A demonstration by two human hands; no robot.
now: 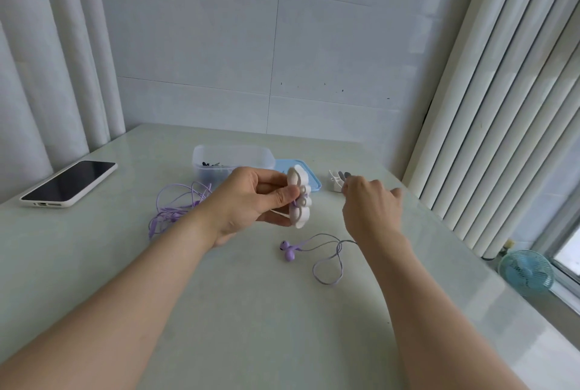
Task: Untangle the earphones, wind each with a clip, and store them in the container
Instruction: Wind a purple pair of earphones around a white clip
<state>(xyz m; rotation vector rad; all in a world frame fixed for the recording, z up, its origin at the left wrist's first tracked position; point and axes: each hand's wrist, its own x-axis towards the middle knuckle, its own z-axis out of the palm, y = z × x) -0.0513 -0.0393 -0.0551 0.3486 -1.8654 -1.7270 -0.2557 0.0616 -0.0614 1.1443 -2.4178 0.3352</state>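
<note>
Over the table [251,327], my left hand [251,201] pinches the clip [299,201] mid-winding; right hand [370,207], I cannot tell; slack cable [326,264] needs wrapping next.

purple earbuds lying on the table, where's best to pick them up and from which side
Probably pinch the cord just behind the two purple earbuds, from above: they lie flat, side by side, rounded heads left, cord trailing right. The right hand is nearer; the left hand holds the clip.

Two bare forearms, uncovered to the picture's edge, end in a bare left hand [251,198] and bare right hand [372,211]
</note>
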